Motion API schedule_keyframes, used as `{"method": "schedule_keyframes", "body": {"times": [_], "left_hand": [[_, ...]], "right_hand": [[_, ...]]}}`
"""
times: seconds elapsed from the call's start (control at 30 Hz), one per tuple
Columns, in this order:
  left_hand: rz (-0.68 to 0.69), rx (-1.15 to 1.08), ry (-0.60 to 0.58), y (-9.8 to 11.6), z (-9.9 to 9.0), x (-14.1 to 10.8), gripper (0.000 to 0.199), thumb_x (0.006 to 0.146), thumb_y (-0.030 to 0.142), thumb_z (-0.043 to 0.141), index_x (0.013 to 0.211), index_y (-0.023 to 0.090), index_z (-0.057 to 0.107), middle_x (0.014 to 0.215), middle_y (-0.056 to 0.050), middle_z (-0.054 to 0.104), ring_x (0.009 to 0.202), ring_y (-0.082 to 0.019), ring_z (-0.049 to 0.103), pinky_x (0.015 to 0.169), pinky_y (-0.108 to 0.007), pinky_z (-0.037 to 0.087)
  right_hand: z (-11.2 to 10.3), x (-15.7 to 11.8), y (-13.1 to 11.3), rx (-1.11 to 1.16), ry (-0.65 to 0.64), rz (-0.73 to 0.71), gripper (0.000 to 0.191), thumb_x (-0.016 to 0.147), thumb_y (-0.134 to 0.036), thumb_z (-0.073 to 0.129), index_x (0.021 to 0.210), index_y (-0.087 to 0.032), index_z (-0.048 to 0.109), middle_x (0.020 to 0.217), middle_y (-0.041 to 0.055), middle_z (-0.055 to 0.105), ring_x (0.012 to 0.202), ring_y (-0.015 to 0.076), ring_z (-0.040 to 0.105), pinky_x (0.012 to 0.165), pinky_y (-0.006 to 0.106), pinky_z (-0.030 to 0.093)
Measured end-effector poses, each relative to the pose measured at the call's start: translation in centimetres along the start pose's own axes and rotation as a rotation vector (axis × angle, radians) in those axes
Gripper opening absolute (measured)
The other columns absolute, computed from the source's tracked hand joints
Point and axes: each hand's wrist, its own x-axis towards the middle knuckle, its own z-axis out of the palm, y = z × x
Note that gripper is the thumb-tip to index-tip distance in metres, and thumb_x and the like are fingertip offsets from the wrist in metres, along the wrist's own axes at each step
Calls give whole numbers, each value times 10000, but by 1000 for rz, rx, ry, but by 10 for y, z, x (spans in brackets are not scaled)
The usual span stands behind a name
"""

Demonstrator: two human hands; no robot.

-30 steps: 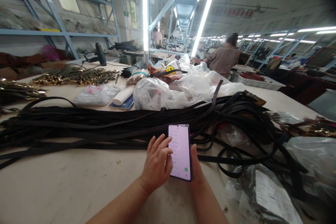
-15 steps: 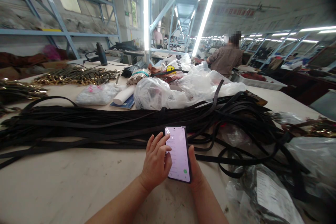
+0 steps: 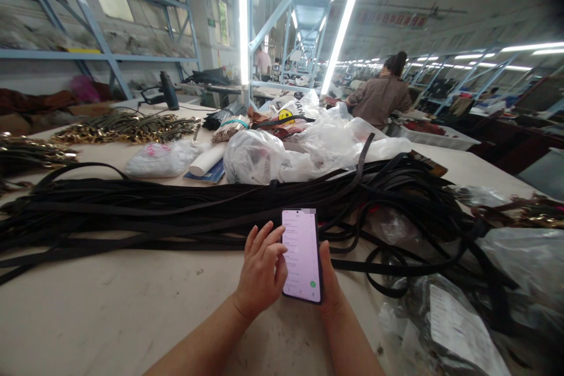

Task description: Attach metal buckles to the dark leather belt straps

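A smartphone (image 3: 303, 258) with a lit, pale screen of list lines stands tilted up over the near part of the table. Wrapped round its right edge is my right hand (image 3: 330, 282), with the thumb showing and the other fingers hidden behind the phone. My left hand (image 3: 262, 267) hovers at the phone's left edge, fingers spread and bent, fingertips over or close to the screen. Whether they touch the glass I cannot tell. Just behind the phone a long bundle of black straps (image 3: 176, 205) lies across the table.
White plastic bags (image 3: 264, 155) are heaped behind the straps, beside a white roll (image 3: 207, 160). Straps with gold-coloured metal hardware (image 3: 132, 126) lie at the back left. Clear bags (image 3: 462, 323) and loose strap loops fill the right side. A co-worker (image 3: 381, 97) stands beyond the table.
The phone has shifted slightly to the right and turned a little more upright. My left hand has hardly moved. The co-worker's head and body have turned somewhat.
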Motion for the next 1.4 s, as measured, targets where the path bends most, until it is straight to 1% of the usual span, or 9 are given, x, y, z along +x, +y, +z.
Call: {"method": "schedule_keyframes", "body": {"times": [0.13,0.27,0.4,0.57,0.7,0.83,0.93,1.17,1.4], "left_hand": [[70,-34,-76,5,-1,-1,207,768,57,415,915,191,474,1256,-63,517,1277,-249,291,1052,-518,177],[132,-61,-135,11,-2,-2,190,773,90,436,923,192,494,1258,-41,525,1274,-250,302,1066,-488,152],[179,-78,-121,13,0,-3,170,776,107,446,902,197,515,1174,-17,590,1246,-235,351,1078,-460,125],[220,-114,-103,17,2,-4,155,775,116,444,874,204,526,1106,-2,628,1225,-221,386,1089,-433,101],[203,-110,-82,18,-1,-2,163,767,98,439,863,204,516,1094,-14,634,1210,-207,408,1088,-425,118],[95,-53,-33,11,-3,0,173,773,75,426,859,203,505,1139,-37,607,1216,-220,395,1071,-475,148],[35,10,-25,5,-1,1,172,783,76,429,869,201,509,1194,-46,572,1245,-234,351,1058,-502,168],[30,15,-66,4,2,1,175,783,70,427,880,198,497,1196,-44,571,1251,-245,341,1052,-523,178],[23,9,-19,2,1,0,203,790,51,419,905,197,500,1197,-59,559,1249,-230,342,1052,-519,190]], "right_hand": [[6,0,0,4,8,-10,688,700,-690,483,1158,-185,572,1200,112,561,1136,268,489,1021,447,287],[7,1,0,14,43,-29,655,693,-664,523,1131,-180,592,1220,111,547,1132,271,492,1011,446,312],[4,2,-2,34,63,-46,658,709,-662,505,1121,-157,595,1198,118,562,1113,251,509,1011,413,327],[2,0,-4,38,77,-45,715,705,-695,470,1124,-127,588,1167,122,581,1091,239,524,1007,380,340],[2,0,-5,36,84,-77,704,721,-692,450,1135,-136,580,1179,115,574,1115,234,507,1015,375,328],[0,0,-5,3,80,-64,717,717,-724,403,1148,-175,568,1146,120,591,1108,267,508,978,450,350],[-1,0,-4,-7,88,-46,735,702,-737,407,1165,-184,551,1130,119,598,1124,270,492,976,458,344],[0,1,-2,24,61,-25,703,706,-703,456,1173,-185,542,1169,116,576,1142,270,475,995,455,317],[-2,1,-3,-4,101,-54,722,707,-715,437,1180,-178,533,1173,113,572,1134,265,481,978,443,338]]}}
